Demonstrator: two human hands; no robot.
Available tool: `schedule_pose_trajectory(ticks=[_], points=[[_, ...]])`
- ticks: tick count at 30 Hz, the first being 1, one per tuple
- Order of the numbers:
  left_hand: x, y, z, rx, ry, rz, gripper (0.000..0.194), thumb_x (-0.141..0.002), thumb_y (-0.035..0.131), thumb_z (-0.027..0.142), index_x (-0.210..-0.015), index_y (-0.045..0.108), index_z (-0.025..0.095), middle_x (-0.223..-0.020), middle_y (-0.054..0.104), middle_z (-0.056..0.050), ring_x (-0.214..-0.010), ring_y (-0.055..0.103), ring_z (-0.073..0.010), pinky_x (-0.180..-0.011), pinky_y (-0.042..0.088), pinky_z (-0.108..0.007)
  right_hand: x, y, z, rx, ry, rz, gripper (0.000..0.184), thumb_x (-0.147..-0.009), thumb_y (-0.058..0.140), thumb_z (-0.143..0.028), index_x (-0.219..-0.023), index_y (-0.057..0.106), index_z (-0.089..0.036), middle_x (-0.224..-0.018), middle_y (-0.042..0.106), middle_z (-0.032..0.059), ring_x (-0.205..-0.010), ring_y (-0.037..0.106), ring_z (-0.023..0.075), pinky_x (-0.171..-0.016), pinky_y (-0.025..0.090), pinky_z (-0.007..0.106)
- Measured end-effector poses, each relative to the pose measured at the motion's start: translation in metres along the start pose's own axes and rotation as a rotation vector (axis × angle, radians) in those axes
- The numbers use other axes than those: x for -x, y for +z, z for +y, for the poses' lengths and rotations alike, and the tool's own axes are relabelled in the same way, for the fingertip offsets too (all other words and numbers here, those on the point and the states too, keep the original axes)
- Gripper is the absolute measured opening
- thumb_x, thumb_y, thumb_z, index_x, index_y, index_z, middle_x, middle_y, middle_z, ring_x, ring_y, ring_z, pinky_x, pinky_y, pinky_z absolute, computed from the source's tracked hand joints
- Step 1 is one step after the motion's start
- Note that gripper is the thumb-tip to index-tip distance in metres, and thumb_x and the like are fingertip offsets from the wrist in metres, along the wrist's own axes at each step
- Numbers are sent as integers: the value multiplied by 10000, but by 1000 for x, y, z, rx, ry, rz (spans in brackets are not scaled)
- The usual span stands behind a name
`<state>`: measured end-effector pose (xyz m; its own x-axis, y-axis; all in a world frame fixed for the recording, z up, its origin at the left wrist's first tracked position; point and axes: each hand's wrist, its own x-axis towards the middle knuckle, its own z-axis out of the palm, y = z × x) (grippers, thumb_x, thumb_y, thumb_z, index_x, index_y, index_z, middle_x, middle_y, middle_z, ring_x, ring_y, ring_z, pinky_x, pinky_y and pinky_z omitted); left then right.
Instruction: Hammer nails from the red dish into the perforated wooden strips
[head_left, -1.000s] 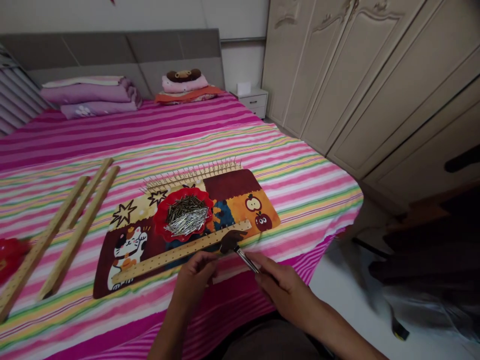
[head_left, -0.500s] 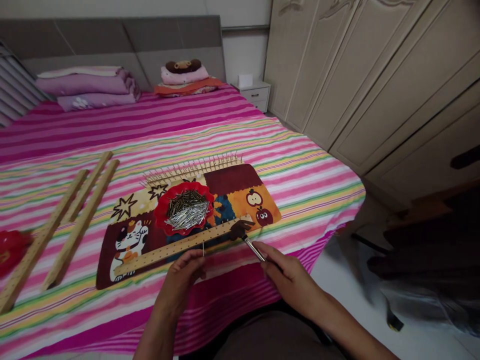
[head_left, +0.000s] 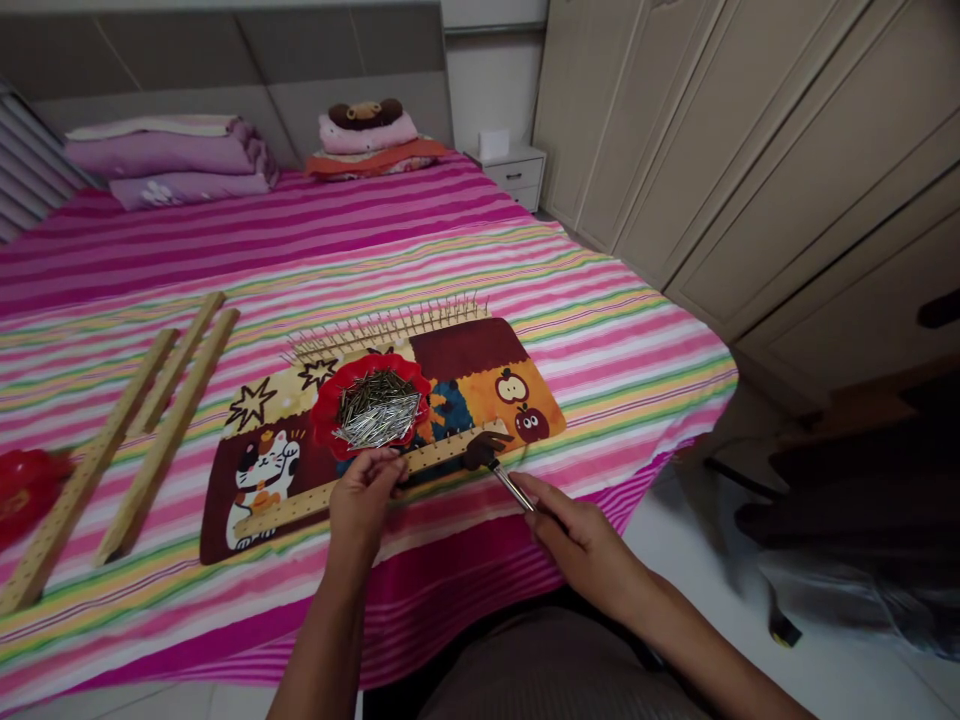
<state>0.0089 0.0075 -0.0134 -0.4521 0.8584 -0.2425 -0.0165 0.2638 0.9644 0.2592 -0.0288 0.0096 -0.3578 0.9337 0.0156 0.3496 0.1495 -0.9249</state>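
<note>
My right hand [head_left: 574, 530] is closed around a hammer [head_left: 512, 488] with a shiny shaft; its dark head rests over the right end of a drilled wooden strip [head_left: 289, 512]. My left hand [head_left: 364, 500] is pinched over the middle of that strip, beside the near rim of a red scalloped bowl [head_left: 324, 415]. A nail was visible in its fingers a moment ago; now the fingers mostly hide it. Bronze and silver nails [head_left: 379, 410] fill the bowl. Strip and bowl lie on a patterned mat [head_left: 469, 360].
A strip studded with upright nails [head_left: 390, 328] lies along the mat's far edge. Several wooden bars [head_left: 169, 440] and a red object [head_left: 30, 490] are on the striped bed at left. Folded bedding [head_left: 172, 160] is stacked by the headboard. A wardrobe [head_left: 675, 150] stands at right.
My left hand, with a nail in its fingertips half a second ago, has moved up over the strip toward the bowl. My right hand keeps the hammer near the strip's right end. The view has tilted down.
</note>
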Motion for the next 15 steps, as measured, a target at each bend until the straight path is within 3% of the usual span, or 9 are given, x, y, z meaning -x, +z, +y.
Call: schedule_pose_trajectory(ticks=[5,10,15], points=[[-6,5,-9,-198,28,80,358,-617,657,468,-831,666,182,-632,648,7,-573,575,-126,-489,408,-214,0,-1,1,24,27,1,428,-891,397,-203,-1302,505,-148,-776,655,11,-642,595,130,-655,518,255],[-9,6,-16,-256,75,121,365,-655,629,473,-878,688,190,-672,671,2,-590,587,-131,-529,431,-230,0,-1,2,5,3,-10,436,-896,403,-183,-1324,485,-181,-660,614,-10,-822,632,173,-796,514,305],[-8,9,-20,-309,152,176,322,-680,608,458,-856,695,203,-675,678,10,-644,613,-141,-630,472,-254,1,0,3,-16,-27,-22,440,-903,409,-169,-1338,465,-208,-746,633,-5,-850,635,160,-820,507,292]])
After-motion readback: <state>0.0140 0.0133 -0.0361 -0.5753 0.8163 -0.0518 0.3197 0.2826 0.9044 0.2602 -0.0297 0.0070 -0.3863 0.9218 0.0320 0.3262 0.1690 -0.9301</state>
